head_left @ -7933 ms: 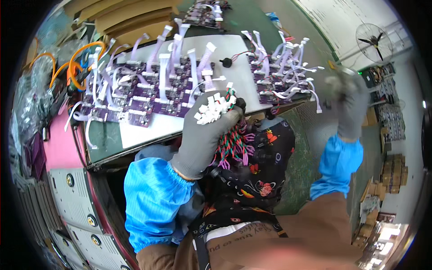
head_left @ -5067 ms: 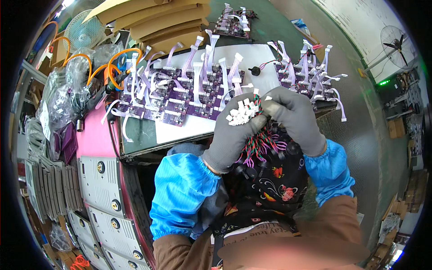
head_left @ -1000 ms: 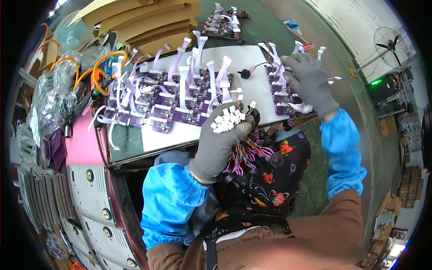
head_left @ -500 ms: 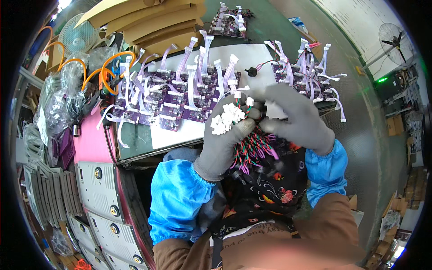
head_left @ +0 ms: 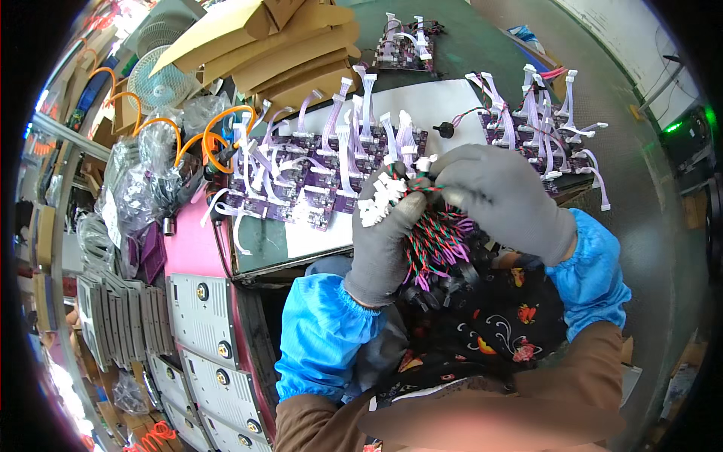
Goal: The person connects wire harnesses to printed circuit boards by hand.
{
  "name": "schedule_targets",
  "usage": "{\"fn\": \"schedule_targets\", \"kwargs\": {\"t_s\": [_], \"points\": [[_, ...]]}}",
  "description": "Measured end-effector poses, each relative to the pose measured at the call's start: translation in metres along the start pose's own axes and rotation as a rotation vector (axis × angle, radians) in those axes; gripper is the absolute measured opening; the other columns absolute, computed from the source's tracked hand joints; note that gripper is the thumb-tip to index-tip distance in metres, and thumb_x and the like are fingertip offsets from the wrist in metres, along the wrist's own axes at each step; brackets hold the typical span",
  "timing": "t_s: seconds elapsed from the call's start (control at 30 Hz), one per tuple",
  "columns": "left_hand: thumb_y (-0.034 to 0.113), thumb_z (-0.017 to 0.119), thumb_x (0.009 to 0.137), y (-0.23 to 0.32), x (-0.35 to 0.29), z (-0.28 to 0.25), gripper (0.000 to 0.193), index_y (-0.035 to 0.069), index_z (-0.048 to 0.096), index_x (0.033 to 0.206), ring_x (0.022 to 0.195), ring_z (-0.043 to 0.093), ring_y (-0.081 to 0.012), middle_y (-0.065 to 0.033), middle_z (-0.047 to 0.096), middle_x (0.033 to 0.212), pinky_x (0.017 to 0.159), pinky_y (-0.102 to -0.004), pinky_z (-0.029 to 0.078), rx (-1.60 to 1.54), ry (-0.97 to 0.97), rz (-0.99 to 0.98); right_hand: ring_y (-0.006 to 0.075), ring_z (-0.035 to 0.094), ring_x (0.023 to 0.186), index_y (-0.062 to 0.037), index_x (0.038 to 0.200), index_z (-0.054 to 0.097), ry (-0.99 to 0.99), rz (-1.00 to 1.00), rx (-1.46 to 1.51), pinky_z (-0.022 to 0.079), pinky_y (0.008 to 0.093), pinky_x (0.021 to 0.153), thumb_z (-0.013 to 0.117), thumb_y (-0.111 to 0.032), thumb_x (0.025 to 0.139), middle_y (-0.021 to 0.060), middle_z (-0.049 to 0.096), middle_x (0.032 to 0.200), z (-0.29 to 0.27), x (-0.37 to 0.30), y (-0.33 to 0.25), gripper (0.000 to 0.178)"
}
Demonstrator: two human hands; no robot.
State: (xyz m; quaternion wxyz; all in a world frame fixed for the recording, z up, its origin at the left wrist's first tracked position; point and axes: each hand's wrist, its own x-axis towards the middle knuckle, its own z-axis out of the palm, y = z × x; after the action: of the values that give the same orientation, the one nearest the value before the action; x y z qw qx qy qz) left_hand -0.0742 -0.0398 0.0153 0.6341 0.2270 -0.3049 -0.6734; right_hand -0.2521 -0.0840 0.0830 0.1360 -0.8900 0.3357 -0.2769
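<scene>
Twisted wires [head_left: 437,239] are clasped by the left hand [head_left: 375,252] (right hand [head_left: 516,202] half-curled, hold unclear) and could be tangled by crossing.

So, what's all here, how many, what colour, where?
Table: one, green, upper centre
White sheet: one, white, on the table
Circuit boards: several, purple, across the table
Wire bundle: one, red, green, purple, centre
White plugs: many, white, bundle's top
Cardboard pieces: several, brown, upper left
Fan: at least one, greenish, upper left
Orange hose: count unclear, orange, left
Plastic bags: several, clear, left
Metal cases: several, grey, lower left
Apron: one, black with flowers, lower centre
Sleeve covers: two, blue, lower centre, right
Left hand: one, grey-gloved, gripping the bundle
Right hand: one, grey-gloved, at the bundle's top
</scene>
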Motion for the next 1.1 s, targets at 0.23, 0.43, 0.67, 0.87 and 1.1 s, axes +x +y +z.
{"fn": "schedule_targets", "kwargs": {"t_s": [0.23, 0.43, 0.67, 0.87, 1.1], "points": [[0.009, 0.064, 0.090, -0.002, -0.005, -0.015, 0.042, 0.005, 0.047, 0.128, 0.096, 0.061, -0.0191, -0.0065, 0.064, 0.104, 0.092, -0.0349, 0.048, -0.039, 0.053, -0.141, 0.0154, 0.064, 0.080, 0.0008, 0.110, 0.064, 0.286, 0.334, 0.113, 0.051, 0.0313, 0.073, 0.059, -0.005, 0.087, 0.0094, 0.069, 0.090, -0.022, -0.011, 0.052, 0.024], [0.028, 0.065, 0.090, -0.007, -0.011, -0.015, 0.027, 0.008, 0.059, 0.107, 0.101, 0.058, -0.0210, -0.0038, 0.061, 0.103, 0.094, -0.0414, 0.047, 0.064, 0.033, -0.163, 0.0106, 0.056, 0.071, -0.0044, 0.122, 0.062, 0.235, 0.359, 0.258, 0.049, 0.0269, 0.067, 0.050, -0.004, 0.093, 0.0036, 0.063, 0.083, -0.042, -0.015, 0.083, 0.032], [0.011, 0.072, 0.084, -0.008, -0.012, -0.013, 0.049, 0.006, 0.047, 0.126, 0.096, 0.060, -0.0212, -0.0055, 0.063, 0.099, 0.093, -0.0380, 0.047, 0.082, 0.091, -0.199, 0.0183, 0.066, 0.077, -0.0047, 0.092, 0.063, 0.173, 0.371, -0.088, 0.052, 0.0332, 0.071, 0.060, -0.014, 0.088, 0.0054, 0.067, 0.080, -0.055, -0.030, 0.109, 0.010], [0.011, 0.072, 0.084, -0.005, -0.014, -0.014, 0.047, 0.005, 0.048, 0.124, 0.094, 0.060, -0.0209, -0.0056, 0.063, 0.098, 0.093, -0.0377, 0.047, 0.082, 0.084, -0.177, 0.0185, 0.060, 0.074, -0.0050, 0.089, 0.058, 0.007, 0.419, -0.252, 0.048, 0.0350, 0.071, 0.063, -0.014, 0.085, 0.0062, 0.061, 0.077, -0.056, -0.032, 0.126, 0.011], [0.014, 0.075, 0.080, -0.003, -0.013, -0.012, 0.050, 0.003, 0.048, 0.120, 0.092, 0.062, -0.0209, -0.0048, 0.063, 0.095, 0.092, -0.0404, 0.049, 0.158, 0.097, -0.159, 0.0299, 0.064, 0.092, -0.0087, 0.093, 0.065, -0.157, 0.430, -0.653, 0.051, 0.0419, 0.080, 0.061, -0.020, 0.088, 0.0115, 0.063, 0.095, -0.058, -0.029, 0.121, 0.013]]}}
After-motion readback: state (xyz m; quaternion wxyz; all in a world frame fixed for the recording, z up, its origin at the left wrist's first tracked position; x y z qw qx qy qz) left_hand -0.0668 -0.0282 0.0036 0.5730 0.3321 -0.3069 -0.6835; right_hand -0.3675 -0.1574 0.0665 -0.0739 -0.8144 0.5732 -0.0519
